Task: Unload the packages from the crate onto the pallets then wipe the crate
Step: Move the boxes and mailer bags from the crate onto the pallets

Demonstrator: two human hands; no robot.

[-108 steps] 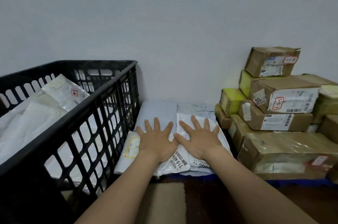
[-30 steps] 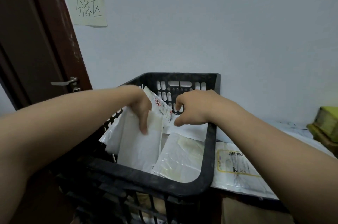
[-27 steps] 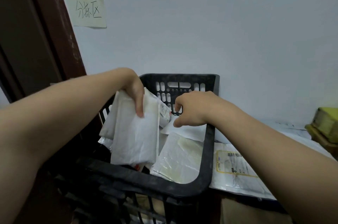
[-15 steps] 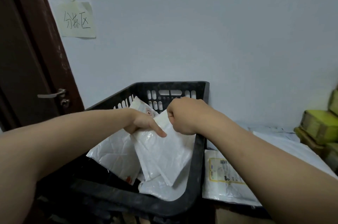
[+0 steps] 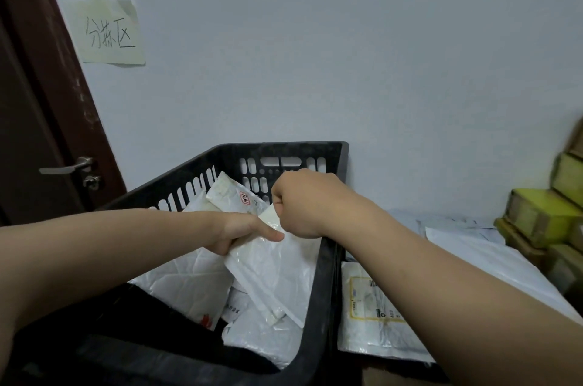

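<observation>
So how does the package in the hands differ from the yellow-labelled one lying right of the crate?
The held package hangs tilted in the crate, gripped by the left hand and right hand; the yellow-labelled package lies flat outside, unheld. The held one shows plain plastic, the other a printed label. Both are white mailers.

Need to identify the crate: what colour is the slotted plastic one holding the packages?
Black slotted plastic crate, clearest in the head view.

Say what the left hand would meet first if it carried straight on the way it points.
The left hand points rightward; likely first the right hand, gripping the same white package just ahead, though depth is unclear.
</observation>
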